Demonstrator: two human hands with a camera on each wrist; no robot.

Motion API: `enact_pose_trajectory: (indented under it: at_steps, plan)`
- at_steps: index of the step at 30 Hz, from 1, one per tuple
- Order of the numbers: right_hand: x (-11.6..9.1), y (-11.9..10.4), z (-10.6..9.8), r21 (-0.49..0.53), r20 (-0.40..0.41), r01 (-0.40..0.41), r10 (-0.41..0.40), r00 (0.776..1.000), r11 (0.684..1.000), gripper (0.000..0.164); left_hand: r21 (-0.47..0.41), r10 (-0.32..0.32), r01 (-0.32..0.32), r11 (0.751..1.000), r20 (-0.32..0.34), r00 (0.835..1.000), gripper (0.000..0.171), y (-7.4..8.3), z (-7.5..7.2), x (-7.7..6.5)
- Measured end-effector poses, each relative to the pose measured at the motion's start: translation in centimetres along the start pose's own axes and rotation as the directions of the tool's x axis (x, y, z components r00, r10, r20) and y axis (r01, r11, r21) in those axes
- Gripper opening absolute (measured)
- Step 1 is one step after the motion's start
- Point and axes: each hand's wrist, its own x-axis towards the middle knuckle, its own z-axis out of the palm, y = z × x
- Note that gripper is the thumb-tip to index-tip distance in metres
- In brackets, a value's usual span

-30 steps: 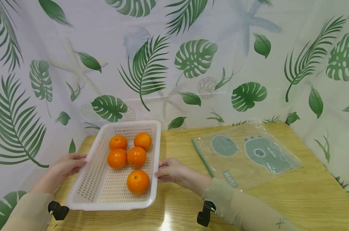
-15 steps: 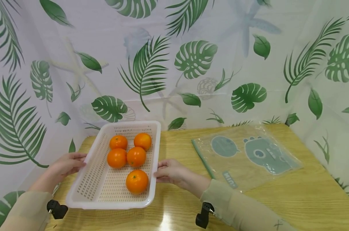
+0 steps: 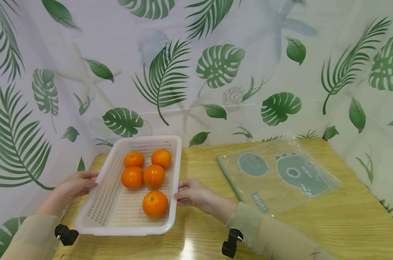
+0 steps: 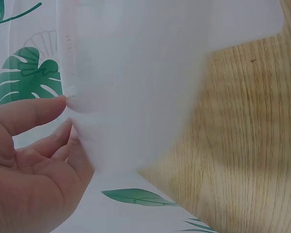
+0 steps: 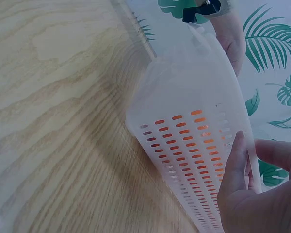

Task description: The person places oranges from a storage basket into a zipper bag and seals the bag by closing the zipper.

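A white perforated plastic basket sits at the left of the wooden table. Inside are several oranges: a group towards the far end, and a separate orange near the front right corner. My left hand pinches the left rim; in the left wrist view its thumb and fingers lie at the edge of the smooth basket wall. Opposite it, my right hand grips the right rim, thumb on the slotted side wall and fingers on the inner side. Orange colour shows through the slots in the right wrist view.
A clear zip bag with a green slider edge and a printed cartoon lies flat on the table, right of the basket. Behind and at both sides hangs a white leaf-patterned cloth, close to the basket's far end.
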Motion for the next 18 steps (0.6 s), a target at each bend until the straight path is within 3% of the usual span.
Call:
enact_pose_trajectory:
  at_steps: [10,18]
  plan:
    - [0.2,-0.1,-1.0,0.031,-0.042,0.014,-0.012,0.999,0.999,0.031,-0.023,0.007,-0.006,1.0,0.021,1.0,0.062,0.4,0.4,0.3]
    - [0.0,-0.2,-1.6,0.024,-0.025,0.015,-0.014,1.0,1.0,0.033,0.004,-0.012,0.012,1.0,0.017,1.0,0.058,1.1,0.7,0.4]
